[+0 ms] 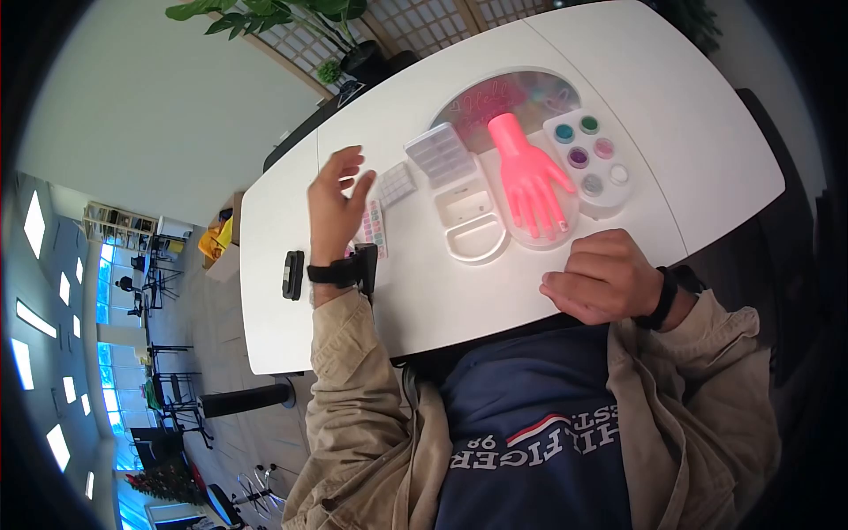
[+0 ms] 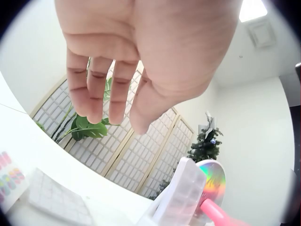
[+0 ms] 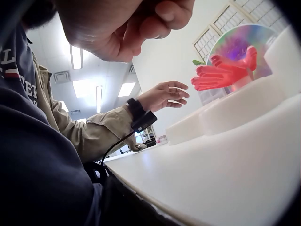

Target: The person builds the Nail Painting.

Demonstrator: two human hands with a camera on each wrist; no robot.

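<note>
My left hand (image 1: 336, 199) hovers over the left part of the table, fingers loosely bent and thumb apart, with nothing in it. Near it are a sheet of colourful nail stickers (image 1: 374, 228) and a white gridded case (image 1: 396, 184). My right hand (image 1: 605, 278) is over the front edge, its fingers curled in towards the palm and no object showing in it. Just beyond it a pink practice hand (image 1: 527, 179) lies palm down on a white stand. One of its fingertips has a small pale decoration. Beside it is a white holder with several glitter pots (image 1: 578, 157).
A clear lidded compartment box (image 1: 440, 155) stands open above a white two-part tray (image 1: 473, 234). Behind the practice hand is an iridescent half-round panel (image 1: 468, 106). A black oblong object (image 1: 292, 275) lies at the table's left. A potted plant (image 1: 360, 62) stands beyond the far edge.
</note>
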